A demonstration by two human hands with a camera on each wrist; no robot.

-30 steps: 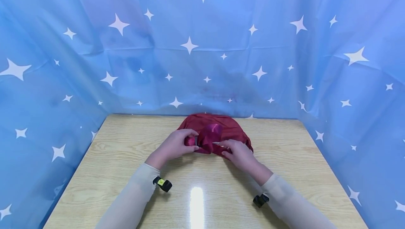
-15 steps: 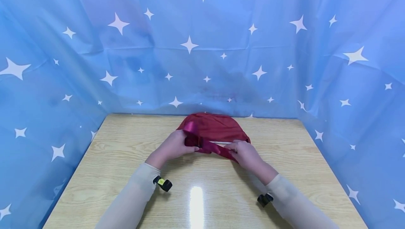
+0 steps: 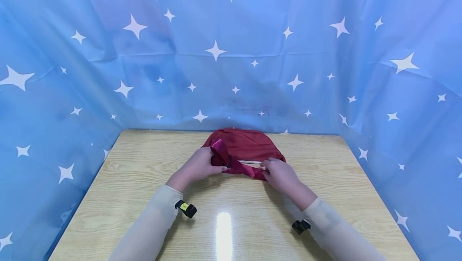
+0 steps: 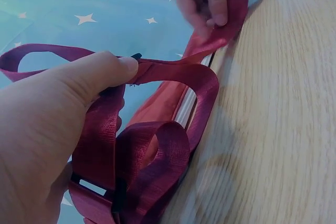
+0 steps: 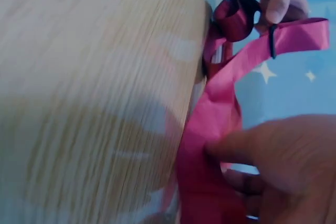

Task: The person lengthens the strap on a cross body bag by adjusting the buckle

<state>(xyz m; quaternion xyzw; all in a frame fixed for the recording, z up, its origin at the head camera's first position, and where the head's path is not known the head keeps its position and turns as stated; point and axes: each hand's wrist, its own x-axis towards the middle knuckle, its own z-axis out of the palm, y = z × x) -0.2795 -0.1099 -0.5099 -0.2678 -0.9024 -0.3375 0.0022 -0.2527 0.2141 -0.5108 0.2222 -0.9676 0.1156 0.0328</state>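
Observation:
A dark red fabric bag (image 3: 245,142) lies on the wooden table (image 3: 144,189) near its far edge, with a silver zipper line (image 3: 249,162) along its front. A shiny red strap (image 3: 221,150) loops up from the bag's left end. My left hand (image 3: 200,166) pinches that looped strap (image 4: 152,72) between thumb and fingers. My right hand (image 3: 279,172) pinches the other stretch of strap (image 5: 215,119) at the bag's front right. In the left wrist view the strap (image 4: 157,150) coils in several folds below my thumb.
A blue curtain with white stars (image 3: 231,52) closes in the table at the back and both sides. Bare wood with a bright glare spot (image 3: 224,233) lies between my forearms. A small black tag (image 3: 185,209) hangs at each wrist.
The strap's loop has gone from the bag's middle to its left end. My right hand drew its end right along the front. The zipper line now shows.

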